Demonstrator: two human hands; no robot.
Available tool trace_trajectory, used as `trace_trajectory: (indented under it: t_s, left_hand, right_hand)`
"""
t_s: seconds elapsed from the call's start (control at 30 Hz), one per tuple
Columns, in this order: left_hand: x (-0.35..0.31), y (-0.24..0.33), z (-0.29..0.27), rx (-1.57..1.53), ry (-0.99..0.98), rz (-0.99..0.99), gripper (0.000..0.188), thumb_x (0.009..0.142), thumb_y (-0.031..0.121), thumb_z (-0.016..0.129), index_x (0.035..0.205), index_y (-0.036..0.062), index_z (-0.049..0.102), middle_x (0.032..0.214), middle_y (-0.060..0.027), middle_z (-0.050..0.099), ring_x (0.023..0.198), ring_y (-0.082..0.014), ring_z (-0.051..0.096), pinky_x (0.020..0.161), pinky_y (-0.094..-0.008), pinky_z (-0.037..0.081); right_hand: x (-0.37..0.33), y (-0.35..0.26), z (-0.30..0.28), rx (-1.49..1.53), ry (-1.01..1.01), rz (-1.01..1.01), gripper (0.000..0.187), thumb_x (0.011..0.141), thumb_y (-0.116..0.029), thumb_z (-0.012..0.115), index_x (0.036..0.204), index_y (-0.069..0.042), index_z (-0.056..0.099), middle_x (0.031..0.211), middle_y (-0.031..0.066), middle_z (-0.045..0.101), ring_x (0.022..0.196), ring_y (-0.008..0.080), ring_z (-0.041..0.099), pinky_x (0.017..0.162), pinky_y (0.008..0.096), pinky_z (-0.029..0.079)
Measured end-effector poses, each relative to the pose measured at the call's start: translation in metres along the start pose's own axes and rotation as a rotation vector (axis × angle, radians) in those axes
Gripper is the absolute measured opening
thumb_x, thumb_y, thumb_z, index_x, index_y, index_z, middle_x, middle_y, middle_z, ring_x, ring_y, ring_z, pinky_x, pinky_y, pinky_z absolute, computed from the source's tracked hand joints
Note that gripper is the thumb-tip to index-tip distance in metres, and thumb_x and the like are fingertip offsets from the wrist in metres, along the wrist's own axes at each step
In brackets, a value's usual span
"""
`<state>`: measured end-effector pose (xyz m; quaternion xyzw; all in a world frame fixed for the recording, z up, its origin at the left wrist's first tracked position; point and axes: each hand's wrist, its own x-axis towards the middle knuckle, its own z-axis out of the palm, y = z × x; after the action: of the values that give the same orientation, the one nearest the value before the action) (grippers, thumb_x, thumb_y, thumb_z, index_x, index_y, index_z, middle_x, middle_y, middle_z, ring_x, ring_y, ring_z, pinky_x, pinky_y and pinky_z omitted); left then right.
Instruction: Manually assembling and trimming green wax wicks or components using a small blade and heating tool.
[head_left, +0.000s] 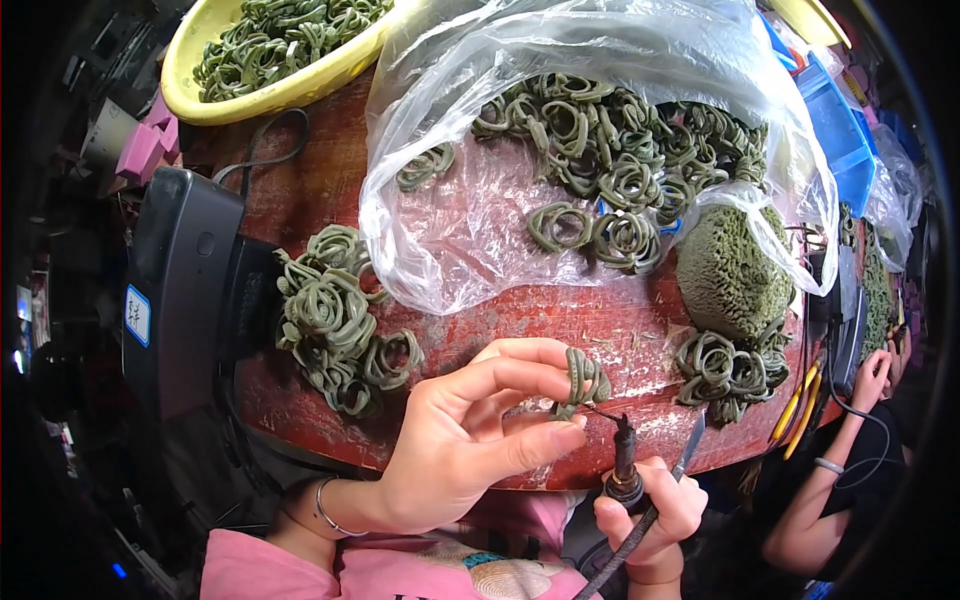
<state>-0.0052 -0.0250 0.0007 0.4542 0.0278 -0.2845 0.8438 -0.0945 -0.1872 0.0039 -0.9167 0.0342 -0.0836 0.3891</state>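
My left hand [465, 440] pinches a small green wax ring [580, 385] between thumb and fingers, above the near edge of the red worktable [480, 330]. Closed around a dark wax pen [624, 460] is my right hand [660, 515], lower and to the right. The pen's thin bent tip reaches up to the underside of the ring; whether it touches is too fine to tell. A slim knife [690, 447] with a pointed blade also sits in my right hand, slanting up to the right. Nearest my left hand lies a heap of green rings [335, 315].
A clear plastic bag [440, 280] holds many green rings [630, 180]. Beside it stand a rough green block [735, 265] and more rings [730, 370]. A yellow basin [180, 85] is far left, a dark box-shaped device [180, 260] left. Another person's hand [872, 378] works at right near yellow-handled tools [800, 410].
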Motion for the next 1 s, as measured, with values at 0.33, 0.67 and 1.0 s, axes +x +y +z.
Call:
trace_trajectory:
  t_s: [0.33, 0.67, 1.0]
  left_hand:
    - [0.002, -0.002, -0.005, -0.020, -0.021, 0.010, 0.024, 0.074, 0.001, 0.065, 0.096, 0.0022, 0.055, 0.114, -0.0135, 0.045, 0.102, -0.0240, 0.052, 0.079, -0.0316, 0.048]
    - [0.001, -0.001, -0.009, -0.001, -0.048, 0.037, 0.024, 0.075, -0.002, 0.063, 0.097, 0.0028, 0.056, 0.114, -0.0135, 0.045, 0.102, -0.0238, 0.052, 0.079, -0.0321, 0.047]
    - [0.000, 0.002, -0.014, 0.002, -0.069, 0.029, 0.024, 0.075, -0.001, 0.064, 0.098, 0.0022, 0.055, 0.114, -0.0133, 0.046, 0.103, -0.0245, 0.052, 0.079, -0.0312, 0.048]
  right_hand:
    - [-0.002, 0.001, 0.006, 0.060, 0.038, 0.014, 0.040, 0.075, -0.037, 0.064, 0.069, 0.002, 0.055, 0.050, 0.0058, 0.054, 0.041, 0.0145, 0.053, 0.041, 0.0235, 0.040]
    - [0.000, -0.002, 0.007, 0.042, 0.039, -0.019, 0.038, 0.075, -0.033, 0.064, 0.068, 0.003, 0.054, 0.050, 0.0068, 0.054, 0.040, 0.0159, 0.052, 0.040, 0.0240, 0.040]
    - [-0.001, -0.003, 0.012, 0.116, 0.032, -0.001, 0.040, 0.076, -0.034, 0.064, 0.067, 0.003, 0.054, 0.050, 0.0057, 0.054, 0.040, 0.0144, 0.053, 0.040, 0.0234, 0.040]
